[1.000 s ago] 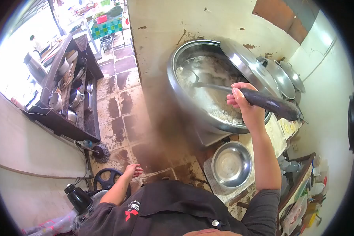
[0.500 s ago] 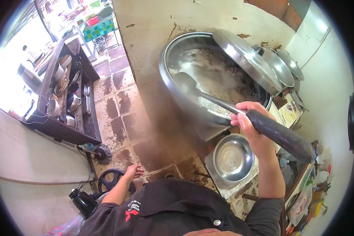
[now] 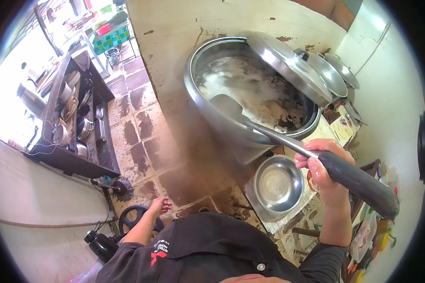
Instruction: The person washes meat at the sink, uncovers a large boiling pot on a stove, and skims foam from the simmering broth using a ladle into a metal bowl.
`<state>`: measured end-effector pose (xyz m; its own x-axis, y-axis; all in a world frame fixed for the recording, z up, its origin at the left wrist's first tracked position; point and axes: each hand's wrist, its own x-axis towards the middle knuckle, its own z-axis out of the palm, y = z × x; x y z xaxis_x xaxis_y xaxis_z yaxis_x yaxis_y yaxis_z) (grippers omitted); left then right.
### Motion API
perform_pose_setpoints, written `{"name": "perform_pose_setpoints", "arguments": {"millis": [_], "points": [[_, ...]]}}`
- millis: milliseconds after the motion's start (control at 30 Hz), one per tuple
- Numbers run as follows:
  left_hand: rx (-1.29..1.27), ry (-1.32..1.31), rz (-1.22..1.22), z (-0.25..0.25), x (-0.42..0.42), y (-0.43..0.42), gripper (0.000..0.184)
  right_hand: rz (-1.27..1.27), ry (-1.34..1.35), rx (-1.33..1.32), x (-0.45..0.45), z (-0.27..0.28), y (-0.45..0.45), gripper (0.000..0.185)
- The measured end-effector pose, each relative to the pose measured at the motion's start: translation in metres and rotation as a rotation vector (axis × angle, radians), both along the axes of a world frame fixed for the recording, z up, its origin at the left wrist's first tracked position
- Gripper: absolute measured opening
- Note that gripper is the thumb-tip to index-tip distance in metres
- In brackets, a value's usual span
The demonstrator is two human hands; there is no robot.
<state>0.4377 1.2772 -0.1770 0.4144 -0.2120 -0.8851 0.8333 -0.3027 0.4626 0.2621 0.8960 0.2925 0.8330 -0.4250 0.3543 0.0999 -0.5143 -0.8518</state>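
Note:
My right hand (image 3: 323, 165) is wrapped round the thick dark handle of a long metal cooking spatula (image 3: 281, 138). Its broad blade tilts over the near left rim of a large steaming pot (image 3: 205, 111). Cloudy, foamy liquid (image 3: 243, 78) with dark patches fills the pot; steam blurs part of it. A metal lid (image 3: 293, 70) lies tilted across the pot's right side. My left hand (image 3: 160, 205) hangs low at the left, near a dark wheel (image 3: 134, 218), fingers loosely curled with nothing visible in them.
A steel basin (image 3: 278, 184) stands below the pot on a pale mat. More metal lids (image 3: 342, 70) lean against the wall. At the left is a dark shelf (image 3: 75, 162) with several pots. Bags and small items (image 3: 363, 240) crowd the right side.
My right hand has moved right and down with the spatula, drawing its blade toward the near rim. The left hand stays much the same.

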Motion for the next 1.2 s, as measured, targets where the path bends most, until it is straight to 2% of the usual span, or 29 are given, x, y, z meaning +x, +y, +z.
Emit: {"name": "perform_pose_setpoints", "arguments": {"millis": [100,200,300,433,667,900,1033,1067,1133,1200], "points": [[-0.007,0.009,0.015,-0.003,-0.001,-0.002,0.025,-0.004,-0.006,0.015,-0.009,0.008,-0.002,0.019],[0.006,0.011,0.021,-0.011,-0.004,-0.004,0.024,-0.021,-0.068,0.157,-0.011,0.008,-0.018,0.02],[0.012,0.004,0.028,-0.011,-0.012,-0.011,0.025,-0.14,0.024,0.268,-0.004,0.012,-0.047,0.023],[0.004,-0.004,0.013,-0.013,-0.031,-0.016,0.029,-0.149,-0.021,0.392,-0.011,0.012,-0.082,0.027],[0.042,0.041,-0.068,-0.029,-0.052,-0.036,0.037,-0.224,-0.121,0.289,-0.076,0.042,-0.102,0.031],[0.043,-0.024,-0.217,-0.03,-0.057,-0.067,0.036,-0.384,-0.171,0.213,-0.2,0.065,-0.116,0.029],[0.05,-0.104,-0.29,-0.031,-0.056,-0.079,0.03,-0.398,-0.196,0.233,-0.276,0.052,-0.11,0.027],[0.072,-0.093,-0.247,-0.032,-0.057,-0.083,0.028,-0.459,-0.191,0.247,-0.291,0.044,-0.104,0.028],[0.012,-0.087,-0.25,-0.038,-0.052,-0.085,0.032,-0.584,-0.181,0.273,-0.31,0.024,-0.094,0.029],[0.009,-0.106,-0.256,-0.039,-0.051,-0.088,0.035,-0.569,-0.131,0.183,-0.313,-0.01,-0.082,0.027]]}}
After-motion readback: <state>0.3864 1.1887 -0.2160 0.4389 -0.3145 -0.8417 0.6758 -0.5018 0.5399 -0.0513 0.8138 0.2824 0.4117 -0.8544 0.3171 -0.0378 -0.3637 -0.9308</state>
